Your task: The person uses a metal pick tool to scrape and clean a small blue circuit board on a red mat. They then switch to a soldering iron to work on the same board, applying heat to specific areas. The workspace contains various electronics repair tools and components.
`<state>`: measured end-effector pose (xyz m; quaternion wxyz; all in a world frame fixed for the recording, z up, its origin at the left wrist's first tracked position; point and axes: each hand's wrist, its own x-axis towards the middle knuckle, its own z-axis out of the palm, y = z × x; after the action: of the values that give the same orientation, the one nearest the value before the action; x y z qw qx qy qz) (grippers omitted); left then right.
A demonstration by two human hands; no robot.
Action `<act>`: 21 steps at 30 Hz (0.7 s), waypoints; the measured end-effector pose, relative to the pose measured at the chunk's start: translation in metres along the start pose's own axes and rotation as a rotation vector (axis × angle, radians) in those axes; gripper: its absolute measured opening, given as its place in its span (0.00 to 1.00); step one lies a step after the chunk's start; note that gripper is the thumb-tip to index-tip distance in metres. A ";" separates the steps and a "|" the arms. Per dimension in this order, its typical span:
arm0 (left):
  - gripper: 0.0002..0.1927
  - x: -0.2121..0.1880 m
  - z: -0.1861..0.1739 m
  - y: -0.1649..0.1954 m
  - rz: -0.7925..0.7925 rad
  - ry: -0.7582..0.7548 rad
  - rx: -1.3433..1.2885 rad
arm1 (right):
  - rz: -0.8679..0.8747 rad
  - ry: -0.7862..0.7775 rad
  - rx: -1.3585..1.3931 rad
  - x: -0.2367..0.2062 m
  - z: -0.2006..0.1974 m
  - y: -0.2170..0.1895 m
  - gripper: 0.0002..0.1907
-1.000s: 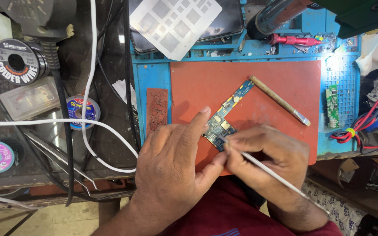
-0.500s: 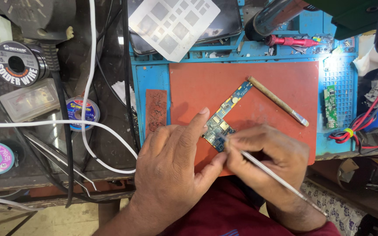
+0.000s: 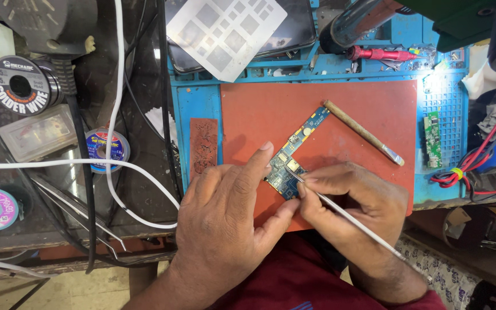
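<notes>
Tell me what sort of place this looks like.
Most likely an electronics repair bench. The left hand steadies a small blue circuit board on a red work mat while the right hand works it with a thin metal tool. A solder wire spool sits nearby.

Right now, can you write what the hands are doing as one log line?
left hand: pins blue circuit board | right hand: holds thin metal tool, tip on board | under: red mat
</notes>
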<state>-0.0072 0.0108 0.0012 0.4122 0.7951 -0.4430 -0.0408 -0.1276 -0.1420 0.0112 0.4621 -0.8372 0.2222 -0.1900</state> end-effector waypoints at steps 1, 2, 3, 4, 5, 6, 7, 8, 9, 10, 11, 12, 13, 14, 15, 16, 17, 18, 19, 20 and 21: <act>0.40 0.000 0.000 0.000 0.001 0.002 0.001 | -0.017 -0.017 -0.002 0.000 0.000 0.000 0.08; 0.40 0.000 0.000 0.000 0.002 0.004 0.003 | -0.034 -0.033 -0.002 0.000 0.000 0.000 0.08; 0.40 0.000 0.000 0.000 0.003 0.006 0.003 | -0.050 -0.050 -0.004 0.000 -0.001 0.000 0.09; 0.40 0.000 0.000 0.000 0.005 0.005 0.003 | -0.028 -0.032 0.004 0.000 0.000 0.000 0.08; 0.39 0.000 -0.001 0.000 0.008 0.004 0.003 | -0.007 -0.015 0.011 -0.001 0.001 0.000 0.08; 0.39 0.000 -0.001 0.000 0.010 0.004 0.003 | 0.014 0.002 0.019 -0.001 0.001 0.000 0.07; 0.39 0.001 -0.001 0.000 0.009 0.000 0.000 | -0.006 -0.013 0.010 -0.001 0.000 0.000 0.08; 0.40 0.001 -0.001 -0.001 0.009 -0.003 -0.003 | -0.025 -0.028 0.003 0.000 -0.001 0.000 0.08; 0.40 0.001 -0.001 -0.001 0.007 -0.008 -0.007 | -0.043 -0.044 -0.006 0.000 -0.001 0.000 0.08; 0.40 0.000 -0.001 0.000 0.008 -0.006 -0.004 | -0.032 -0.034 -0.001 -0.001 -0.001 0.000 0.08; 0.40 0.000 -0.001 0.000 0.011 -0.002 -0.001 | -0.023 -0.025 0.003 -0.001 0.000 0.000 0.08; 0.40 0.000 -0.001 -0.001 0.014 0.004 0.004 | -0.016 -0.015 0.008 -0.001 0.000 0.000 0.07; 0.40 0.000 -0.001 -0.001 0.015 0.006 0.005 | -0.009 -0.013 0.012 -0.001 0.001 0.000 0.07; 0.40 0.000 -0.001 -0.001 0.016 0.008 0.005 | 0.000 -0.011 0.014 0.000 0.000 0.000 0.07; 0.40 0.000 0.000 -0.001 0.018 0.009 0.003 | 0.010 -0.009 0.014 -0.001 0.000 -0.001 0.07; 0.40 0.000 0.000 -0.001 0.023 0.010 0.001 | -0.007 -0.018 0.005 0.000 0.000 -0.001 0.07; 0.40 0.000 0.000 -0.001 0.027 0.011 -0.001 | -0.024 -0.029 -0.003 0.000 0.000 0.000 0.08; 0.40 0.001 0.000 -0.002 0.031 0.013 0.000 | -0.043 -0.039 -0.009 0.000 0.000 0.000 0.08; 0.40 0.001 0.000 -0.001 0.033 0.017 0.003 | -0.030 -0.028 0.001 0.001 0.000 0.000 0.08; 0.40 0.001 0.000 -0.001 0.034 0.020 0.004 | -0.016 -0.018 0.011 0.001 0.000 0.000 0.08; 0.40 0.000 0.000 -0.001 0.034 0.022 0.005 | -0.002 -0.009 0.020 0.000 -0.001 0.000 0.07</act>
<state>-0.0063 0.0107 0.0007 0.4155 0.7891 -0.4518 -0.0239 -0.1276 -0.1424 0.0118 0.4715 -0.8335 0.2176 -0.1889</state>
